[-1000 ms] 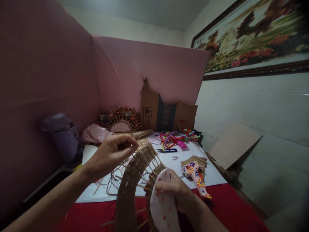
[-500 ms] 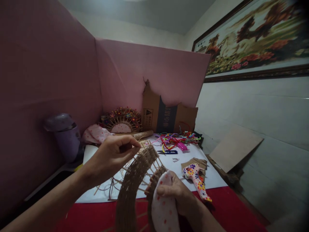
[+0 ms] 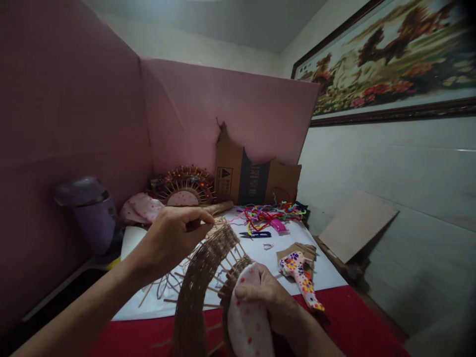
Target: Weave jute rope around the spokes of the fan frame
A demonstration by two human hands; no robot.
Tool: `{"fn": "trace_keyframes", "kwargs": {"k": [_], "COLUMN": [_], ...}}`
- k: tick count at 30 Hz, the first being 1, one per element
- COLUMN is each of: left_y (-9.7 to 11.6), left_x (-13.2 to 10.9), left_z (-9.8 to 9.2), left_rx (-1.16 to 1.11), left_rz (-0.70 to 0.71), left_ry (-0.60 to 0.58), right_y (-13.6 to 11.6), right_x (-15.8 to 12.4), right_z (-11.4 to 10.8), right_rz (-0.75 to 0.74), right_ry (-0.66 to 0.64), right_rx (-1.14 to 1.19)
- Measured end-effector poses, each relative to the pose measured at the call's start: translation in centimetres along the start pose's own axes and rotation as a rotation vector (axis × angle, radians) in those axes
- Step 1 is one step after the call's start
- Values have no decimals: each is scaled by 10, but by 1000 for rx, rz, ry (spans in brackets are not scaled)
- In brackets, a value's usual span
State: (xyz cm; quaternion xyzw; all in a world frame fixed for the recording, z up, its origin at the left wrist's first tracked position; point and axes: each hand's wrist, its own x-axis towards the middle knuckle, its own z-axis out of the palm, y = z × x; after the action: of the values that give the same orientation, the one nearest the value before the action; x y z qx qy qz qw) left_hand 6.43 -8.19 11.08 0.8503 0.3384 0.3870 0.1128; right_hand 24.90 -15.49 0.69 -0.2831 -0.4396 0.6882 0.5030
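Gripping the dotted fabric centre point(image 3: 248, 315) of the woven half-round frame point(image 3: 192, 292), the right hand point(image 3: 273, 296) seemingly steadies it over red cloth point(image 3: 357, 315) — the left hand point(image 3: 173, 239) pinches near its upper end, on what I cannot tell; thread snips point(image 3: 260, 234) lie beyond, probably for easy reach

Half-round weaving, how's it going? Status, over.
Right hand gripping the half-round weaving by its dotted cloth; left hand pinched near its upper end. Sticks projecting outward. Nothing visibly obstructing.
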Motion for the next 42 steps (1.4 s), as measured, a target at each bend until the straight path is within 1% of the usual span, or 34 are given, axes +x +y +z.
{"fn": "trace_keyframes", "kwargs": {"k": [2,5,9,12,14,17,22,30,34,40,42], "left_y": [-3,-8,-10,-13,-16,-21,-28,-43,-43,-37,-36], "left_x": [2,5,16,30,39,50,56,61,60,60,60], "left_z": [3,7,9,8,9,12,20,29,32,37,37], "left_rx": [24,32,-6,-18,-30,-67,-105,-162,-122,13,36], "left_rz": [9,15,-8,-22,-20,-17,-31,-35,-28,-50,-45], "left_ry": [11,0,-111,-177,-173,-134,-72,-53,-97,-165,-185], "right_y": [0,2,-2,-13,-23,-36,-45,-45,-38,-29,-28], "right_x": [1,3,6,9,10,15,26,37,40,40,39], "right_z": [0,-2,-1,2,4,3,-4,-12,-18,-23,-23], "right_rz": [3,42,89,90,95,103,69,97,133,117,127], "right_ry": [38,138,231,292,315,345,349,329,354,291,296], "right_rx": [1,2,6,9,-20,-58,-122,-109,-35,18,19]}}
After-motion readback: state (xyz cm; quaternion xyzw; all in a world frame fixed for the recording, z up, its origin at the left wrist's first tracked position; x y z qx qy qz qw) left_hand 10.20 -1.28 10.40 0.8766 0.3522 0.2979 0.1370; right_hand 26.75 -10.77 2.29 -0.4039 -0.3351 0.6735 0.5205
